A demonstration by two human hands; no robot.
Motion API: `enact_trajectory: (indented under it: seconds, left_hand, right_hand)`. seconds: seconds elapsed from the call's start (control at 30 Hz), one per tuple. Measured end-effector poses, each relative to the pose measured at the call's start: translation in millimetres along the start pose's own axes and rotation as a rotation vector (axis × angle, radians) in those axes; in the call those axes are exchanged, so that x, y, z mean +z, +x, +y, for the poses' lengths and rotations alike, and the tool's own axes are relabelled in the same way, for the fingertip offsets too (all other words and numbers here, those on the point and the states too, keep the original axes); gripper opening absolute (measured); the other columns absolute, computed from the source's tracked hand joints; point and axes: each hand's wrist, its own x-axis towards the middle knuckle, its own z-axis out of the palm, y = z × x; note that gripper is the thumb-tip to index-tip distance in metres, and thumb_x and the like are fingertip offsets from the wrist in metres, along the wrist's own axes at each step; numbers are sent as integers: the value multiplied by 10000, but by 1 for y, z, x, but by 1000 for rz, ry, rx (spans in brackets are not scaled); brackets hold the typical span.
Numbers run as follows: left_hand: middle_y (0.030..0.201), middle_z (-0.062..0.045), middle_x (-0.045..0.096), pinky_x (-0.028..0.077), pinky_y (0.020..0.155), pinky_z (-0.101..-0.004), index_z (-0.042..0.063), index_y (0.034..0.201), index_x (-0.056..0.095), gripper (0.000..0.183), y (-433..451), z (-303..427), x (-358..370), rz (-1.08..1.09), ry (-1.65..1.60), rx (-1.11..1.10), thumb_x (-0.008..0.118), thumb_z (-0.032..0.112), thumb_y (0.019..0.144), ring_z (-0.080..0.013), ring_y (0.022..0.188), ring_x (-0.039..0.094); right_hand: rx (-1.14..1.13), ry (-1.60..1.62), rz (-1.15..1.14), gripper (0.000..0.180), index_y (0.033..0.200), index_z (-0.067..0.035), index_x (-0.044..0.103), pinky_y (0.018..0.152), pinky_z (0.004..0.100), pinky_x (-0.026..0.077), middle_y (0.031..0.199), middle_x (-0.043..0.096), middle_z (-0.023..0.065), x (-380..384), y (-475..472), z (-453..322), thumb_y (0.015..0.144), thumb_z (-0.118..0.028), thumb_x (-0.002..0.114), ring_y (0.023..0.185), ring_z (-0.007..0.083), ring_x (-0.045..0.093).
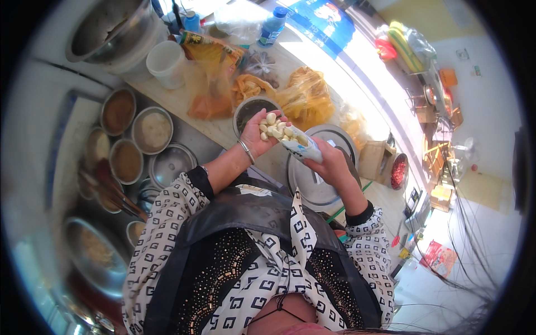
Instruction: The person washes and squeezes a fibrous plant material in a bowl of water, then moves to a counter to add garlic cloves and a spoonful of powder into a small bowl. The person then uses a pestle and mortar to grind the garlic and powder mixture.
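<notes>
Peeled garlic cloves [272,127] lie heaped in my left hand [254,136], its palm up and cupped beneath them. A small printed plastic bag [305,150] is gripped in my right hand [331,162]. The bag's mouth rests at my left palm, and more cloves show inside it. Just behind my left hand stands a round metal bowl [244,112]; its dark contents are partly hidden by the fingers. Below my right hand is a large round metal lid [299,180], partly covered by my forearm.
Yellow plastic bags [307,98] and a white plastic tub [166,63] stand at the back of the counter. Several seasoning bowls [153,130] sit to the left. A cardboard box [374,161] and a bowl of red pieces [399,171] are at the right.
</notes>
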Motion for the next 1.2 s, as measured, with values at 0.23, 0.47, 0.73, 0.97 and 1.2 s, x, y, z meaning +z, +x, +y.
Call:
enact_trajectory:
  seconds: [0.23,0.47,0.73,0.97,1.2]
  left_hand:
    - [984,-109,638,504,574,-315,87,1028,597,256,1,17,0,106,154,-12,584,302,890,-251,858,629]
    - [953,-96,611,400,401,-223,65,949,591,156,0,65,17,123,389,-22,594,203,876,-211,697,597]
    - [764,-19,592,490,459,-263,68,911,586,204,12,56,19,471,1411,161,642,256,853,-116,640,585]
    - [895,-82,631,491,615,-277,20,1023,630,368,24,56,8,437,1987,296,548,360,910,-129,752,592]
    - [1118,-146,634,430,910,-337,-47,1090,611,595,6,57,31,453,1428,389,333,467,977,-229,1027,594]
  right_hand:
    - [-13,389,215,590,1226,-15,505,847,321,483,1073,635,149,32,-3,16,717,-137,777,974,244,631]
    - [30,401,311,609,1237,-16,501,840,312,486,1071,639,139,30,-6,29,707,-123,784,963,219,632]
    - [31,460,334,581,1224,-21,512,832,307,486,1048,651,132,24,-23,35,718,-120,779,946,202,635]
    - [39,490,330,569,1220,-17,515,828,304,483,1033,654,132,30,-26,36,723,-117,773,935,202,637]
    - [40,431,279,562,1208,-13,519,822,319,487,1034,643,162,33,-18,38,721,-143,768,929,249,642]
